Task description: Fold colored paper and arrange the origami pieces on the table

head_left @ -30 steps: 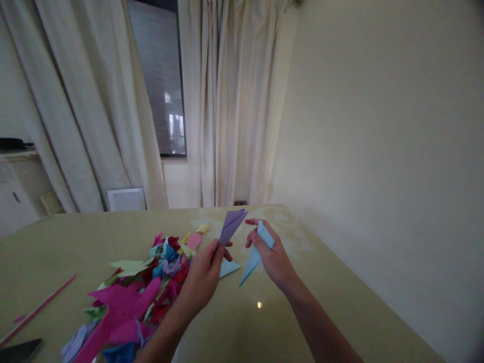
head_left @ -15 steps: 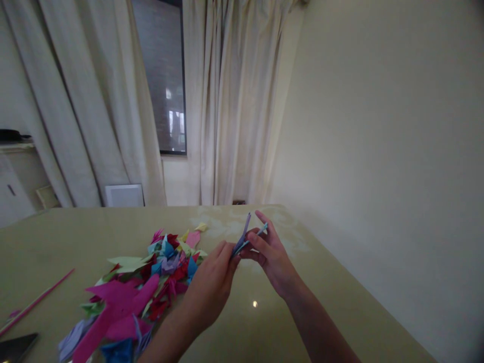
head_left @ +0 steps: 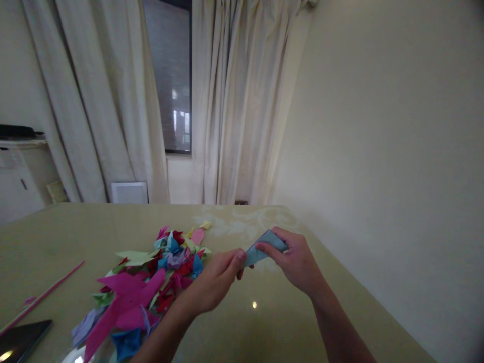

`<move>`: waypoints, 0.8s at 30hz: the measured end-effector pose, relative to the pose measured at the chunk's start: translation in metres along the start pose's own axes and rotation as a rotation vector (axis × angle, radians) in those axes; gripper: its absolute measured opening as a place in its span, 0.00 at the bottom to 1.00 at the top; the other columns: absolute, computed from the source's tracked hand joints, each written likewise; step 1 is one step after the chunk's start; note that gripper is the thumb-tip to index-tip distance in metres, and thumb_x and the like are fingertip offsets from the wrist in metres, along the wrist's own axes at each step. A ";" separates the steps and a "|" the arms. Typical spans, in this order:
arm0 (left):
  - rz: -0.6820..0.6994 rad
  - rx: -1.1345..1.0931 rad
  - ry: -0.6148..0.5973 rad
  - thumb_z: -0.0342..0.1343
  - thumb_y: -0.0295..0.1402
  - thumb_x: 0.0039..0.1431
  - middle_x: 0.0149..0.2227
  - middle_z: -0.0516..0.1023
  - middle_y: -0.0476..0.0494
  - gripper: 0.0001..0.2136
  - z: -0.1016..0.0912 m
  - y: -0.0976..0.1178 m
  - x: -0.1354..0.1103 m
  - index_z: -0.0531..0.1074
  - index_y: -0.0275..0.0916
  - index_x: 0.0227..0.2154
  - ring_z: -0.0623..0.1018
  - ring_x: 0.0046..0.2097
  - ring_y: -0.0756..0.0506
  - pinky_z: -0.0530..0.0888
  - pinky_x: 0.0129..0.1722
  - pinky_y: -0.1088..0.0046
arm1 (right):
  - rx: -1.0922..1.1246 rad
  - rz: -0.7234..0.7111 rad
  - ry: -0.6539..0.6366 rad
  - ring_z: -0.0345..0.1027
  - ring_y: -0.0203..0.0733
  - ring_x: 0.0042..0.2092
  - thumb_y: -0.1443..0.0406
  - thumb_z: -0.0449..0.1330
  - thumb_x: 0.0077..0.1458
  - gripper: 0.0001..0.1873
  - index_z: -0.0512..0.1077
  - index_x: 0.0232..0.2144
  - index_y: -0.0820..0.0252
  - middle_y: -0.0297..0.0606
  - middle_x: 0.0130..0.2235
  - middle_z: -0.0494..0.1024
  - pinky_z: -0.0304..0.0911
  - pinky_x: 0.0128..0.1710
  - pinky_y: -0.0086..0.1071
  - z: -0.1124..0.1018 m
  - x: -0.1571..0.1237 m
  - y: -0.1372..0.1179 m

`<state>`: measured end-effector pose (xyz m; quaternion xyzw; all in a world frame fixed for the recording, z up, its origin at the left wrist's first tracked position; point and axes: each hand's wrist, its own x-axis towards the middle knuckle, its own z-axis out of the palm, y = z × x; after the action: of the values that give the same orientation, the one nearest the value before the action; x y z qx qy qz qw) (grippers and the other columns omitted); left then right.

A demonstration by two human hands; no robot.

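Observation:
Both hands meet over the table on a folded light-blue paper piece (head_left: 262, 247). My left hand (head_left: 219, 282) pinches its near tip between thumb and fingers. My right hand (head_left: 297, 262) is closed over its wider far end. The purple folded piece seen earlier is hidden; I cannot tell whether it sits under the blue one. Just left of my left hand lies a heap of folded coloured paper pieces (head_left: 151, 282) in pink, red, blue, green and lilac.
The yellow-green table (head_left: 245, 327) runs to a plain wall on the right and curtains at the back. A pink stick (head_left: 45, 297) and a dark phone (head_left: 20, 340) lie at the left near edge.
The purple piece in my left hand and the blue piece in my right were brought together. Both hands then lowered toward the table, and only the blue piece shows now.

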<state>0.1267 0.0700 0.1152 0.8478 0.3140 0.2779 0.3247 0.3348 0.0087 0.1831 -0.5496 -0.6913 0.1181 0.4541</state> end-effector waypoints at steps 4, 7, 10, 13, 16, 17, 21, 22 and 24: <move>-0.202 0.484 0.043 0.41 0.32 0.76 0.50 0.82 0.35 0.18 0.022 -0.045 0.007 0.77 0.36 0.50 0.80 0.54 0.38 0.72 0.56 0.61 | -0.132 0.032 0.009 0.61 0.38 0.27 0.49 0.64 0.63 0.20 0.75 0.26 0.55 0.29 0.23 0.70 0.57 0.29 0.31 -0.021 -0.010 -0.001; -0.275 0.590 0.028 0.51 0.24 0.67 0.56 0.79 0.26 0.15 0.036 -0.072 0.005 0.77 0.32 0.53 0.75 0.61 0.30 0.67 0.61 0.50 | -0.160 0.106 -0.080 0.64 0.40 0.28 0.48 0.63 0.63 0.19 0.77 0.29 0.55 0.30 0.25 0.73 0.58 0.29 0.31 -0.035 -0.022 0.011; -0.309 0.645 0.005 0.47 0.20 0.66 0.56 0.79 0.27 0.18 0.042 -0.084 0.002 0.78 0.34 0.51 0.75 0.61 0.32 0.68 0.60 0.51 | -0.189 0.211 -0.146 0.68 0.42 0.30 0.48 0.63 0.60 0.19 0.76 0.28 0.55 0.32 0.26 0.75 0.60 0.31 0.32 -0.039 -0.043 0.042; -0.332 0.651 -0.022 0.50 0.22 0.66 0.55 0.79 0.26 0.16 0.040 -0.085 0.002 0.78 0.33 0.50 0.77 0.59 0.31 0.70 0.56 0.52 | -0.222 0.323 -0.158 0.71 0.46 0.32 0.47 0.61 0.58 0.21 0.75 0.26 0.56 0.34 0.27 0.76 0.64 0.33 0.35 -0.034 -0.077 0.084; -0.324 0.618 -0.041 0.51 0.21 0.65 0.53 0.81 0.27 0.15 0.037 -0.080 0.003 0.78 0.35 0.49 0.77 0.58 0.31 0.71 0.54 0.53 | -0.310 0.424 -0.162 0.75 0.51 0.34 0.47 0.59 0.55 0.20 0.74 0.25 0.55 0.36 0.28 0.78 0.68 0.36 0.39 -0.027 -0.115 0.122; -0.312 0.602 -0.041 0.49 0.21 0.65 0.52 0.81 0.28 0.16 0.036 -0.077 0.004 0.79 0.35 0.48 0.77 0.58 0.31 0.70 0.54 0.54 | -0.371 0.436 -0.125 0.76 0.53 0.36 0.46 0.60 0.54 0.20 0.74 0.26 0.55 0.39 0.30 0.80 0.70 0.39 0.41 -0.026 -0.125 0.131; -0.232 0.519 -0.019 0.44 0.22 0.69 0.50 0.83 0.30 0.16 0.037 -0.053 0.006 0.78 0.38 0.46 0.78 0.56 0.33 0.68 0.56 0.53 | -0.501 0.331 0.176 0.74 0.62 0.53 0.45 0.65 0.51 0.27 0.78 0.45 0.56 0.50 0.49 0.81 0.69 0.55 0.53 -0.020 -0.137 0.139; -0.202 0.487 -0.018 0.44 0.24 0.70 0.49 0.83 0.31 0.15 0.039 -0.043 0.007 0.77 0.39 0.47 0.79 0.55 0.35 0.69 0.55 0.55 | -0.464 0.304 0.227 0.74 0.62 0.55 0.45 0.64 0.52 0.31 0.77 0.51 0.56 0.51 0.52 0.80 0.69 0.56 0.54 -0.018 -0.134 0.133; -0.121 0.406 -0.043 0.46 0.29 0.73 0.48 0.84 0.36 0.13 0.043 -0.021 0.008 0.76 0.42 0.48 0.81 0.51 0.38 0.71 0.49 0.62 | -0.335 0.263 0.274 0.73 0.60 0.57 0.45 0.64 0.55 0.37 0.70 0.61 0.56 0.52 0.58 0.76 0.72 0.53 0.51 -0.012 -0.122 0.116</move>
<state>0.1534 0.0719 0.0746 0.8811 0.4070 0.1710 0.1699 0.4176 -0.0585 0.0521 -0.7131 -0.5560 -0.0156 0.4268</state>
